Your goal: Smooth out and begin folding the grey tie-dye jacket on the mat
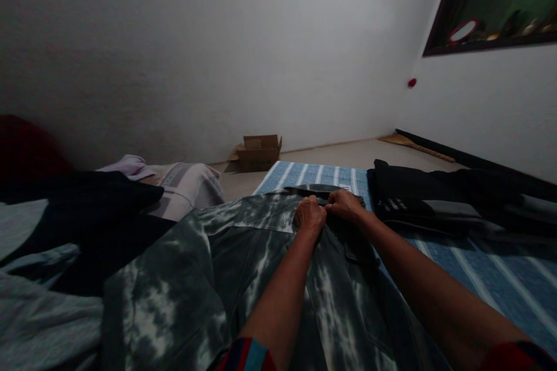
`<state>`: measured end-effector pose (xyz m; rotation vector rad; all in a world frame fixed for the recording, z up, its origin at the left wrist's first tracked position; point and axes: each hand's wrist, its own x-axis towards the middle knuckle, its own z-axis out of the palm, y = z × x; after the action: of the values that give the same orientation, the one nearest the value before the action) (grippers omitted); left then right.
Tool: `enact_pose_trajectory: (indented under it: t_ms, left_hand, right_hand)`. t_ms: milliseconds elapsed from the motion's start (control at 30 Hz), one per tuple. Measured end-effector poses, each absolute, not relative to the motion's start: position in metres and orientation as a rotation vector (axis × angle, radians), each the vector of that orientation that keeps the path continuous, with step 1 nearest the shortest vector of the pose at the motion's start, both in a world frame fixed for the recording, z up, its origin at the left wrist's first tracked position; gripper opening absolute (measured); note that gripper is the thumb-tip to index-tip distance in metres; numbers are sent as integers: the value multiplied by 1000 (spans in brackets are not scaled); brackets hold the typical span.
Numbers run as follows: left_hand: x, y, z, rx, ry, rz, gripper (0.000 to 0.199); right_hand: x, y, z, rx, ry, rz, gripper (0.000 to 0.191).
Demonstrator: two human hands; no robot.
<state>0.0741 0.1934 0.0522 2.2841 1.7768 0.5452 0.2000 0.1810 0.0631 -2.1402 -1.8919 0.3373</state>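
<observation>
A dark green and white tie-dye jacket [252,249] lies spread out in front of me, its collar end pointing away. Both of my hands are at its front edge near the collar. My left hand [310,214] is closed, with the fabric gripped in its fingers. Close beside it, almost touching, my right hand [343,204] pinches the jacket's edge too. What exactly sits between the fingertips is hidden by the hands. One sleeve stretches toward the lower left.
Under the jacket is a blue and white striped sheet [487,278]. Folded black clothes [413,191] lie on the right. Loose grey garments [47,319] and a pale patterned cloth [187,185] are on the left. A cardboard box [259,156] stands by the wall.
</observation>
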Motion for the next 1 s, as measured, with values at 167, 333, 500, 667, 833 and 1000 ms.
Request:
enact_pose_trajectory:
  t_ms: [167, 333, 500, 667, 833, 1000]
  left_hand:
    - [76, 189, 50, 2290, 1818, 599, 24]
    - [74, 186, 47, 2329, 1800, 649, 23]
    - [73, 185, 45, 2327, 1822, 654, 18]
    - [72, 184, 45, 2330, 1817, 653, 18]
    - [72, 184, 47, 2304, 1839, 636, 19]
    - [72, 184, 47, 2285, 1853, 628, 19]
  right_hand:
    - [188, 185, 56, -2258, -1765, 263, 21]
    - [181, 187, 53, -2321, -1701, 192, 24]
    - [175, 179, 53, -2305, -1741, 78, 25]
    - [171, 171, 52, -2203, -1905, -134, 22]
    - [177, 167, 53, -2119, -2030, -106, 21]
    - [179, 172, 52, -2160, -1999, -20, 23]
